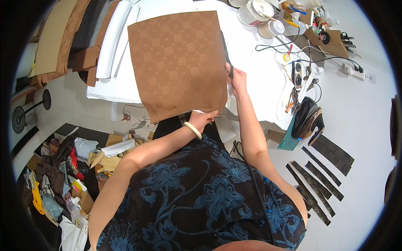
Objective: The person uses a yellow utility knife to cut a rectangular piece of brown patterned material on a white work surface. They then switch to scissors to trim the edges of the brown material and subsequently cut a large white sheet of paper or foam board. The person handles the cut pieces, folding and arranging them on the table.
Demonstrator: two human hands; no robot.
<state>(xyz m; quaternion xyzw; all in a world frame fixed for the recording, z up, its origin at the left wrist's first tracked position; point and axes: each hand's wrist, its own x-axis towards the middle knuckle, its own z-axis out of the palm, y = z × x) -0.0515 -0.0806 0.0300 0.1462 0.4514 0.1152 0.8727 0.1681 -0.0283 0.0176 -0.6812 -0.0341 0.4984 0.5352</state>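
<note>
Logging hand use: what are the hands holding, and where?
Left hand grips the brown patterned fabric at its bottom edge; right hand holds its right edge.

The single fisheye view sits on my head, looking steeply down over my chest and forearms at the white desk (259, 79), close in; edges bend toward the dark rim.

From where I stand I count one brown patterned fabric panel (178, 62), two hands, left (205, 119) and right (238, 79), one pale bangle (192, 130), one iron (305, 117), and about six dark patterned strips (320, 173).
</note>
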